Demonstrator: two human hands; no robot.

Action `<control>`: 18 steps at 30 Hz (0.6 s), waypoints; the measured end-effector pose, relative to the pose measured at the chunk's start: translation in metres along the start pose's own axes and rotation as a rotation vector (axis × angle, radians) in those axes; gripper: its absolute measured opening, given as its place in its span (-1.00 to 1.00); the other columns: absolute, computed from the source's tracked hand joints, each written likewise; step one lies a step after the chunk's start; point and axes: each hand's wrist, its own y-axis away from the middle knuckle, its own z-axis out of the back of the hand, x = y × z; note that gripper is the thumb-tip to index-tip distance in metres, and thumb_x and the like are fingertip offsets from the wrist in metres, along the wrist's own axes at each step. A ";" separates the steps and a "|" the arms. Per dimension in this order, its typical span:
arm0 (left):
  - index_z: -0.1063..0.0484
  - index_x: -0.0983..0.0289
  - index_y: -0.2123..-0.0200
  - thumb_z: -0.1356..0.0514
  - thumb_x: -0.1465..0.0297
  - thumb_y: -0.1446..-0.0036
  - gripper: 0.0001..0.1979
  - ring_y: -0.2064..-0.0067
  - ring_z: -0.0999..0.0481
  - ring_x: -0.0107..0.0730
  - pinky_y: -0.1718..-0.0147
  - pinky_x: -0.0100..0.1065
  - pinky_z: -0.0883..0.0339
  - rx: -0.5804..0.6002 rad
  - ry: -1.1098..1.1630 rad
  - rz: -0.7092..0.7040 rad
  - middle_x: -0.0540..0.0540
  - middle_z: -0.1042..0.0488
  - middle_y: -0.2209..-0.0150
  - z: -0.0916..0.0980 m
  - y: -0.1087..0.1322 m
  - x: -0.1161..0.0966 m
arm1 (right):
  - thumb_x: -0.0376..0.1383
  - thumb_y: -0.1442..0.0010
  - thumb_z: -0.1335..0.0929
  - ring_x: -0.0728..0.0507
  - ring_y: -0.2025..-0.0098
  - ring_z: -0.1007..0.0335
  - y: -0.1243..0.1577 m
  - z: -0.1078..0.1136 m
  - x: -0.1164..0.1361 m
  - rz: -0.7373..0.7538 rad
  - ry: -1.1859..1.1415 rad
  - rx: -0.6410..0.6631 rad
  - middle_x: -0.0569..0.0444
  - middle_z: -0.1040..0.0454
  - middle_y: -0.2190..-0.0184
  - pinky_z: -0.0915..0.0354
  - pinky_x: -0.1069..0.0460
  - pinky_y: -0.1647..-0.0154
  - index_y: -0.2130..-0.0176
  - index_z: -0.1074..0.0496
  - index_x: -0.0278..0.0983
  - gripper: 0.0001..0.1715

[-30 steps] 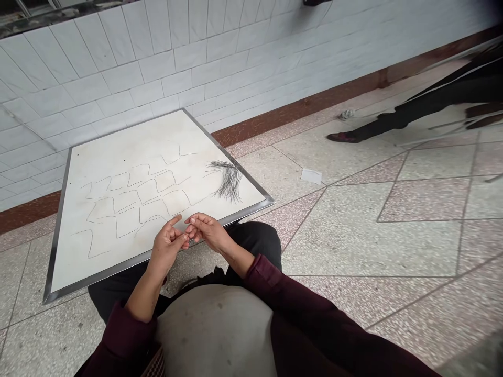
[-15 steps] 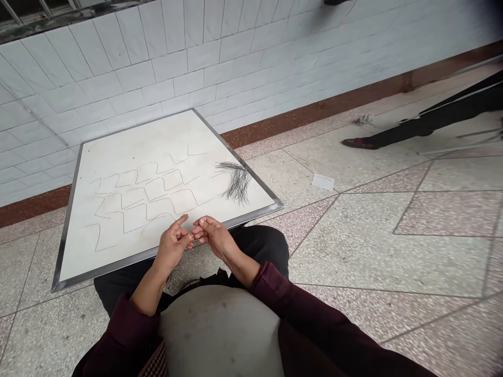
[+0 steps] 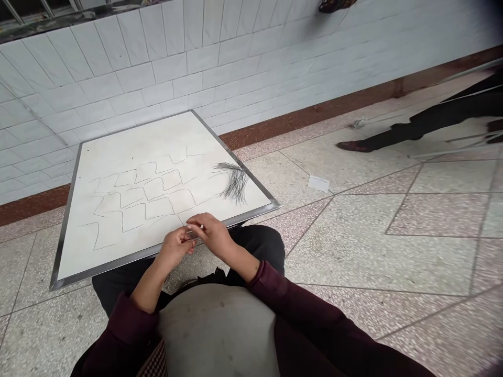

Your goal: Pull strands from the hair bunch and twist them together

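My left hand (image 3: 175, 246) and my right hand (image 3: 210, 233) meet over the near edge of a white board (image 3: 157, 131) with a metal rim. Fingertips of both hands are pinched together around a thin dark wire, of which a short length (image 3: 181, 220) shows above them. Bent wires (image 3: 133, 217) with stepped shapes lie in rows across the board. At its right side rests a loose bunch of dark wires (image 3: 236, 184).
Behind the board runs a white tiled wall (image 3: 165, 63). A person's leg and shoe (image 3: 356, 146) are on the floor at the right. A white piece of paper (image 3: 318, 183) lies on the floor right of the board. My knees are under the board's near edge.
My right hand has turned over and moved slightly left, its fingers now over my left fingertips. My left index finger has folded in. A thin wire now shows above the hands.
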 end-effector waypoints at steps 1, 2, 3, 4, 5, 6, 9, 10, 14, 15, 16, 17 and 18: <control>-0.50 0.30 0.31 -0.31 0.40 0.08 -0.81 0.52 -0.44 -0.47 0.49 -0.40 -0.36 0.009 -0.014 0.001 -0.04 -0.42 0.54 0.000 0.000 0.001 | -0.23 -0.21 -0.36 -0.16 0.18 -0.38 0.002 -0.004 0.001 0.005 0.025 0.031 0.02 -0.50 0.30 -0.28 -0.04 0.17 0.21 -0.49 -0.17 -0.86; -0.48 0.29 0.38 -0.31 0.39 0.08 -0.86 0.52 -0.44 -0.46 0.49 -0.40 -0.36 0.011 -0.022 0.001 -0.02 -0.43 0.54 0.000 0.001 0.001 | -0.24 -0.21 -0.35 -0.15 0.19 -0.38 0.004 -0.007 0.001 0.000 0.037 0.050 0.02 -0.49 0.30 -0.28 -0.04 0.18 0.19 -0.49 -0.16 -0.85; -0.46 0.28 0.42 -0.31 0.38 0.08 -0.87 0.51 -0.44 -0.45 0.49 -0.39 -0.36 0.007 -0.024 0.000 -0.02 -0.44 0.54 0.000 0.002 0.001 | -0.26 -0.21 -0.35 -0.14 0.21 -0.38 0.005 -0.011 0.000 -0.010 0.041 0.060 0.03 -0.49 0.29 -0.28 -0.02 0.19 0.18 -0.48 -0.16 -0.85; -0.45 0.28 0.43 -0.31 0.37 0.08 -0.87 0.51 -0.44 -0.44 0.48 -0.39 -0.37 0.002 -0.022 -0.001 -0.01 -0.45 0.53 0.000 0.002 0.001 | -0.27 -0.21 -0.34 -0.12 0.23 -0.38 0.006 -0.013 0.000 -0.022 0.042 0.069 0.04 -0.48 0.29 -0.27 -0.01 0.21 0.18 -0.48 -0.17 -0.85; -0.45 0.27 0.42 -0.31 0.36 0.08 -0.86 0.51 -0.44 -0.44 0.48 -0.38 -0.37 -0.001 -0.018 -0.002 -0.01 -0.45 0.53 0.000 0.003 0.001 | -0.29 -0.21 -0.34 -0.10 0.25 -0.38 0.007 -0.015 -0.001 -0.036 0.042 0.080 0.05 -0.48 0.30 -0.27 0.00 0.23 0.20 -0.48 -0.17 -0.87; -0.46 0.27 0.41 -0.30 0.35 0.07 -0.86 0.51 -0.44 -0.44 0.47 -0.38 -0.37 -0.001 -0.015 -0.003 -0.01 -0.46 0.53 0.000 0.003 0.002 | -0.30 -0.21 -0.34 -0.09 0.26 -0.38 0.007 -0.015 -0.001 -0.051 0.043 0.088 0.06 -0.48 0.31 -0.26 0.02 0.25 0.22 -0.48 -0.18 -0.88; -0.45 0.28 0.40 -0.30 0.35 0.07 -0.86 0.52 -0.44 -0.44 0.49 -0.39 -0.35 -0.011 -0.027 0.001 -0.01 -0.46 0.53 0.001 0.004 0.004 | -0.29 -0.19 -0.35 -0.07 0.28 -0.38 0.006 -0.016 0.000 -0.094 0.024 0.095 0.09 -0.48 0.34 -0.24 0.04 0.28 0.27 -0.48 -0.19 -0.91; -0.45 0.28 0.41 -0.30 0.36 0.07 -0.86 0.53 -0.43 -0.44 0.50 -0.39 -0.35 -0.015 -0.041 0.001 -0.01 -0.45 0.54 0.000 0.004 0.004 | -0.28 -0.18 -0.35 -0.07 0.29 -0.38 0.005 -0.016 0.000 -0.111 0.009 0.096 0.09 -0.48 0.34 -0.24 0.05 0.29 0.28 -0.48 -0.19 -0.91; -0.46 0.27 0.42 -0.29 0.38 0.05 -0.89 0.53 -0.42 -0.43 0.50 -0.38 -0.34 0.003 -0.082 -0.025 -0.02 -0.44 0.54 -0.002 0.005 0.005 | -0.25 -0.18 -0.33 -0.03 0.41 -0.34 0.003 -0.015 0.000 -0.204 -0.070 0.114 0.12 -0.46 0.42 -0.20 0.08 0.41 0.36 -0.46 -0.22 -0.88; -0.48 0.27 0.38 -0.29 0.38 0.05 -0.88 0.52 -0.43 -0.43 0.49 -0.37 -0.34 0.006 -0.068 -0.026 -0.02 -0.43 0.54 -0.003 0.005 0.005 | -0.25 -0.18 -0.32 -0.03 0.43 -0.32 0.003 -0.014 -0.001 -0.220 -0.086 0.112 0.13 -0.45 0.44 -0.19 0.08 0.43 0.36 -0.45 -0.22 -0.87; -0.49 0.27 0.32 -0.30 0.37 0.04 -0.83 0.51 -0.44 -0.42 0.47 -0.36 -0.35 0.004 -0.044 -0.022 -0.02 -0.43 0.53 -0.004 0.006 0.004 | -0.24 -0.18 -0.32 -0.02 0.44 -0.31 0.002 -0.013 -0.002 -0.229 -0.098 0.105 0.14 -0.44 0.46 -0.18 0.09 0.43 0.36 -0.44 -0.23 -0.87; -0.50 0.27 0.24 -0.30 0.37 0.04 -0.76 0.50 -0.44 -0.42 0.45 -0.36 -0.36 -0.003 -0.015 -0.014 -0.02 -0.44 0.52 -0.005 0.006 0.004 | -0.24 -0.17 -0.32 -0.02 0.44 -0.30 0.002 -0.012 -0.003 -0.232 -0.105 0.094 0.15 -0.43 0.47 -0.18 0.09 0.43 0.35 -0.43 -0.23 -0.87; -0.49 0.27 0.16 -0.31 0.37 0.04 -0.69 0.49 -0.45 -0.42 0.43 -0.35 -0.37 -0.012 0.014 -0.008 -0.02 -0.44 0.51 -0.006 0.006 0.004 | -0.23 -0.18 -0.32 -0.02 0.44 -0.30 0.002 -0.011 -0.005 -0.233 -0.108 0.081 0.16 -0.43 0.48 -0.18 0.09 0.42 0.35 -0.43 -0.23 -0.87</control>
